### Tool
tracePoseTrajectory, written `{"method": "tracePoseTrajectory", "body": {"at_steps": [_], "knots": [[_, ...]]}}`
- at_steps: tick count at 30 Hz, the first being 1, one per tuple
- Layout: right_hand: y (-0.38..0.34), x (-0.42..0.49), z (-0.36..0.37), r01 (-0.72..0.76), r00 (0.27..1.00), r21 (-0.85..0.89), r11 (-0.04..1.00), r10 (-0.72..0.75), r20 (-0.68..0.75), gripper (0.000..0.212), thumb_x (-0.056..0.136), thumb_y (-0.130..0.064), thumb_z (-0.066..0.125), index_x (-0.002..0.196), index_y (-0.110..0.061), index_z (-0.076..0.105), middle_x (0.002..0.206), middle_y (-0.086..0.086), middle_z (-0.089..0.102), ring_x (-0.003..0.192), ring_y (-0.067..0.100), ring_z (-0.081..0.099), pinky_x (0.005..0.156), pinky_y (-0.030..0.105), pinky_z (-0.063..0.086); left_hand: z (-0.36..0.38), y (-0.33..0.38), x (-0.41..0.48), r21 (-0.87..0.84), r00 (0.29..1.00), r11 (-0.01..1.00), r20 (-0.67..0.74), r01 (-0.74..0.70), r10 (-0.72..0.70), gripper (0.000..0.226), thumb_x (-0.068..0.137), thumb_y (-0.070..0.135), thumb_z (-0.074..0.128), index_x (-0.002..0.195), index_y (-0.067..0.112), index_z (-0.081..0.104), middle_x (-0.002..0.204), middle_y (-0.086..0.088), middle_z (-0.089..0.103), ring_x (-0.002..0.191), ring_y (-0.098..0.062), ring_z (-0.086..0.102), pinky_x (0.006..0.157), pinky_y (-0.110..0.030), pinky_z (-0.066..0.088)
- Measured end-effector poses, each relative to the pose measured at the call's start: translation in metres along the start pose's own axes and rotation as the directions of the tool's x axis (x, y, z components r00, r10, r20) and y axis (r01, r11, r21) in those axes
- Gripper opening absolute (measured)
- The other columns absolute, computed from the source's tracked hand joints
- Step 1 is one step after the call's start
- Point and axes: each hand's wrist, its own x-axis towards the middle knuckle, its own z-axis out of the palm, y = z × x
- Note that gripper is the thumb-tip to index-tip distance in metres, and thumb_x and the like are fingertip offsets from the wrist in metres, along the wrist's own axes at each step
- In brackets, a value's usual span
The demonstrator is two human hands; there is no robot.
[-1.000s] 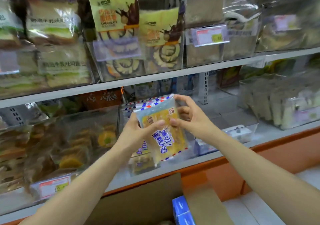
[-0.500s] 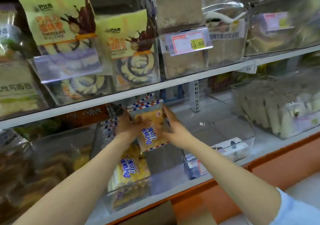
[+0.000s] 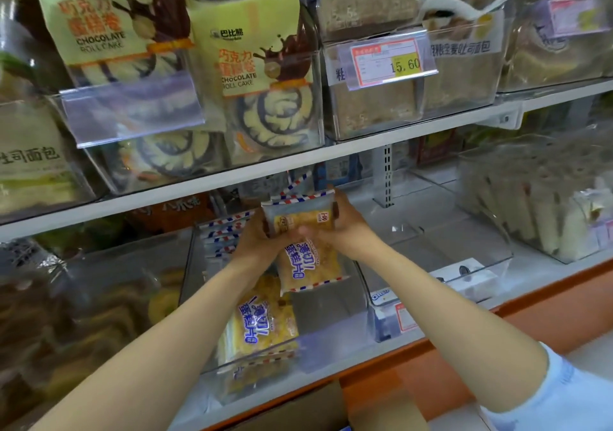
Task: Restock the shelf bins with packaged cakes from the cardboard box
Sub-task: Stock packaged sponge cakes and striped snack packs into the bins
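The left hand [image 3: 255,239] and right hand [image 3: 346,228] both grip a clear-wrapped yellow cake packet with a red-and-blue striped border [image 3: 310,264], holding it upright over the clear plastic bin [image 3: 331,311] on the lower shelf. A matching packet [image 3: 262,322] lies near the bin's front edge.

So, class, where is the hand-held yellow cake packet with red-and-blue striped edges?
Head view, centre: left hand and right hand grip the packet over the clear plastic bin, lower shelf.
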Motion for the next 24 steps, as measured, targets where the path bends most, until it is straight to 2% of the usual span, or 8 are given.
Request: {"method": "tracePoseTrajectory", "body": {"at_steps": [3,6,10,15,17,19,21,24], "knots": [[-0.003,0.006,0.007,-0.005,1.000,-0.042,0.999,0.005,-0.003,0.057,0.074,-0.028,0.081,0.115,-0.027,0.042,0.116,-0.003,0.058,0.108,0.016,0.059,0.083,0.025,0.051,-0.009,-0.006,-0.004,-0.033,1.000,0.999,0.027,0.017,-0.016,0.073,0.058,0.044,0.083,0.121,0.019,0.056,0.108,-0.001,0.071,0.090,-0.014,0.071,0.077,-0.031,0.058],[-0.008,0.009,0.006,0.026,0.997,0.001,1.000,-0.026,0.070,0.071,0.074,-0.024,0.082,0.129,-0.030,0.038,0.130,-0.001,0.050,0.116,0.015,0.054,0.094,0.033,0.052,-0.015,-0.008,-0.006,-0.023,0.997,1.000,0.077,-0.012,0.014,0.036,0.077,0.023,0.077,0.107,0.023,0.059,0.097,0.001,0.073,0.076,-0.007,0.072,0.061,-0.016,0.054],[-0.014,0.010,0.004,0.058,0.994,-0.029,0.998,-0.055,0.089,0.085,0.074,-0.018,0.081,0.143,-0.028,0.033,0.125,-0.010,0.042,0.106,0.002,0.048,0.078,0.005,0.045,-0.021,-0.009,-0.015,0.037,0.989,0.998,0.136,-0.058,0.053,0.031,0.083,0.031,0.071,0.109,0.031,0.055,0.099,0.013,0.070,0.088,-0.006,0.069,0.065,-0.008,0.050],[-0.007,0.013,0.008,0.017,1.000,0.009,1.000,-0.018,0.005,0.064,0.075,-0.017,0.081,0.126,-0.028,0.044,0.121,0.000,0.055,0.104,0.013,0.058,0.075,0.017,0.051,-0.030,-0.017,-0.039,0.324,0.934,0.936,0.356,-0.139,0.015,0.069,0.090,0.052,0.055,0.140,0.037,0.009,0.120,0.026,0.034,0.110,0.002,0.041,0.077,0.002,0.033],[-0.007,0.014,0.006,0.003,1.000,0.057,0.998,-0.003,0.007,0.060,0.075,-0.014,0.080,0.121,-0.025,0.044,0.114,-0.001,0.059,0.097,0.011,0.062,0.068,0.014,0.052,-0.040,-0.025,-0.043,0.470,0.911,0.862,0.411,-0.192,-0.021,0.087,0.081,0.075,0.045,0.147,0.033,0.008,0.136,0.018,0.034,0.126,-0.009,0.039,0.092,-0.003,0.032],[-0.007,0.015,0.006,-0.004,1.000,0.062,0.998,0.003,0.014,0.060,0.074,-0.014,0.081,0.122,-0.021,0.045,0.117,0.002,0.061,0.102,0.016,0.064,0.076,0.025,0.057,-0.047,-0.034,-0.042,0.646,0.885,0.704,0.463,-0.296,-0.053,0.102,0.071,0.090,0.029,0.150,0.032,0.004,0.157,0.008,0.018,0.144,-0.016,0.020,0.116,-0.029,0.019],[-0.006,0.015,0.006,-0.007,1.000,0.043,0.999,0.006,0.020,0.064,0.073,-0.016,0.082,0.126,-0.019,0.046,0.120,0.003,0.062,0.105,0.019,0.064,0.084,0.035,0.057,-0.050,-0.043,-0.041,0.758,0.865,0.517,0.497,-0.398,-0.063,0.107,0.071,0.090,0.026,0.152,0.027,-0.005,0.162,0.002,0.000,0.148,-0.016,-0.001,0.120,-0.037,-0.002],[-0.001,0.016,0.003,-0.002,1.000,0.056,0.998,0.003,-0.016,0.059,0.074,-0.016,0.081,0.122,-0.019,0.047,0.117,0.001,0.062,0.102,0.016,0.064,0.083,0.032,0.056,-0.056,-0.043,-0.040,0.821,0.835,0.337,0.530,-0.460,-0.151,0.108,0.078,0.080,0.040,0.150,0.025,-0.018,0.160,0.004,-0.019,0.145,-0.013,-0.021,0.117,-0.041,-0.017]]}}
